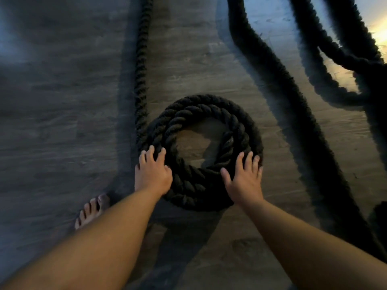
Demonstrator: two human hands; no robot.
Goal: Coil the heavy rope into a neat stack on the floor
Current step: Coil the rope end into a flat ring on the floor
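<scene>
Left hand (pixel 151 174), right hand (pixel 244 178): coil (pixel 209 109) rim

Black twisted rope coil (pixel 201 114) on grey plank floor (pixel 62 101).
Left hand (pixel 151 174) on its left, right hand (pixel 245 181) on its right; loose lengths (pixel 278 91) behind.
</scene>
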